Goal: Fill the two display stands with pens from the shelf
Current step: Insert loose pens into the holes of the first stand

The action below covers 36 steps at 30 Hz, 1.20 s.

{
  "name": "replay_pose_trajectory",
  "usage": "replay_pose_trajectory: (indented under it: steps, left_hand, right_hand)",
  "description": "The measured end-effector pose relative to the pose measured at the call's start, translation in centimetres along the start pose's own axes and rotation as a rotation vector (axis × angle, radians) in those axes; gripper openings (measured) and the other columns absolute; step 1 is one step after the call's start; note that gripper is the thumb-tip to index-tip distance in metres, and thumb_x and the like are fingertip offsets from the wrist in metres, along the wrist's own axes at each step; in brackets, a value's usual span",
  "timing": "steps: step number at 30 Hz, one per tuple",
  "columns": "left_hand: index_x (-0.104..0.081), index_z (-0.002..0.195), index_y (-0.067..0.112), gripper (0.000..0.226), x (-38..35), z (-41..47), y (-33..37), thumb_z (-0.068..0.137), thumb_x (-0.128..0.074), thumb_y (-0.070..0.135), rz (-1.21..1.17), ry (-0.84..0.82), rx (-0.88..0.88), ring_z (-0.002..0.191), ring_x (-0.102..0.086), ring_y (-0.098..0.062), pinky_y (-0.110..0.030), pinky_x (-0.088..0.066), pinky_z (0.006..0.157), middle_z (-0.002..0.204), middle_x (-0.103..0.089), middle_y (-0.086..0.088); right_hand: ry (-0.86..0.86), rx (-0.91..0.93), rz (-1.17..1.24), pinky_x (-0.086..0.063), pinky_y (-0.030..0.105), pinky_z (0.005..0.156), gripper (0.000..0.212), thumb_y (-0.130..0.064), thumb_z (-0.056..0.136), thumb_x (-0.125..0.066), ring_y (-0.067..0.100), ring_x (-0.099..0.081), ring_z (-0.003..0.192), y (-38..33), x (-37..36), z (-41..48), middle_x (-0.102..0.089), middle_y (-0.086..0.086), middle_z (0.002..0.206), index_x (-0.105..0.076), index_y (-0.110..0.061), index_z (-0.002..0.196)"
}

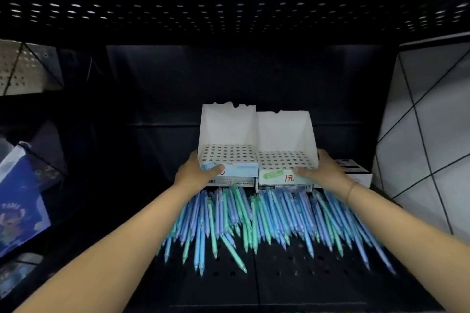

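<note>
Left stand (229, 132): white card, upright at the back of the shelf (279, 284), touching its neighbour; hole grid holds no pens.
Right stand (284, 137): same build, just beside the first; grid likewise unfilled.
Pens (254, 218): loose blue and green heap on the shelf, directly in front of both stands, tips mostly pointing toward the viewer.
Left hand (195, 173): grips the left stand's outer front corner, thumb laid across the front label; other fingers wrap the side and are hidden.
Right hand (325, 170): mirrors it on the right stand's outer corner, thumb on the front face; remaining fingers cannot be seen.
Handling, stands: judged light and thin-walled, so likely to flex or tip. Hold low at the base, not by the tall back panel.
Handling, pens: judged light, stiff and smooth — apt to roll and slip from the heap; pinch mid-barrel, one or a few at a time.
</note>
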<state>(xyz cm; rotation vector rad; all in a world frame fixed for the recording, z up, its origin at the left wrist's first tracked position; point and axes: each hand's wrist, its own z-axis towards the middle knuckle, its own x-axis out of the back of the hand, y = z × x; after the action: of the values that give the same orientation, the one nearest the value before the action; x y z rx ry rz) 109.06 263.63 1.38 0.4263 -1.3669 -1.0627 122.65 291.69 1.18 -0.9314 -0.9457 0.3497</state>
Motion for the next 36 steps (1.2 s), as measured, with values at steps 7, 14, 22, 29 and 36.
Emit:
replay_pose_trajectory:
  steps: [7,14,22,29,36]
  left_hand:
    - [-0.033,0.141,0.02,0.108,0.8,-0.2,-0.9,0.055,-0.066,0.077,0.052,0.023,0.043,0.126,-0.048,-0.029,-0.049,-0.042,0.103,0.138,-0.052,-0.004]
    - [-0.019,0.151,0.019,0.098,4.1,-3.3,-2.4,0.076,-0.063,0.066,0.199,0.07,0.074,0.138,-0.034,-0.03,-0.047,-0.035,0.11,0.154,-0.033,-0.008]
    - [-0.014,0.153,0.025,0.103,6.4,-9.0,-5.6,0.069,-0.046,0.075,0.159,-0.149,0.278,0.144,-0.023,-0.027,-0.04,-0.023,0.115,0.159,-0.019,-0.005]
    - [-0.009,0.153,0.03,0.098,2.5,-8.4,-4.5,0.076,-0.052,0.071,0.049,-0.135,0.183,0.147,-0.016,-0.021,-0.042,-0.019,0.118,0.161,-0.012,0.001]
    - [-0.009,0.152,0.037,0.096,-0.7,-8.5,-2.3,0.075,-0.052,0.075,0.041,-0.173,0.163,0.148,-0.007,-0.023,-0.047,-0.016,0.119,0.162,-0.001,0.003]
  right_hand:
    - [0.016,-0.025,-0.026,-0.046,0.032,0.096,0.079,-0.04,0.072,-0.08,0.021,-0.056,0.112,0.3,-0.2,0.4,-0.057,0.004,0.127,-0.042,-0.011,0.135]
    - [0.025,-0.069,-0.101,-0.032,0.039,0.111,0.097,-0.055,0.078,-0.068,0.026,-0.034,0.138,-0.2,2.7,-3.1,-0.03,0.01,0.153,-0.021,-0.01,0.15]
    - [-0.028,-0.285,-0.181,-0.032,0.033,0.105,0.083,-0.055,0.084,-0.058,0.028,-0.036,0.136,4.9,6.2,-9.3,-0.034,0.009,0.151,-0.028,-0.011,0.148]
    - [-0.026,-0.267,-0.31,-0.022,0.043,0.116,0.09,-0.068,0.086,-0.041,0.032,-0.016,0.145,4.1,1.5,-9.4,-0.009,0.008,0.16,-0.007,-0.019,0.154]
    - [-0.028,-0.265,-0.377,-0.02,0.045,0.117,0.084,-0.068,0.087,-0.04,0.033,-0.015,0.145,1.8,-1.0,-9.0,-0.007,0.011,0.16,-0.01,-0.025,0.153]
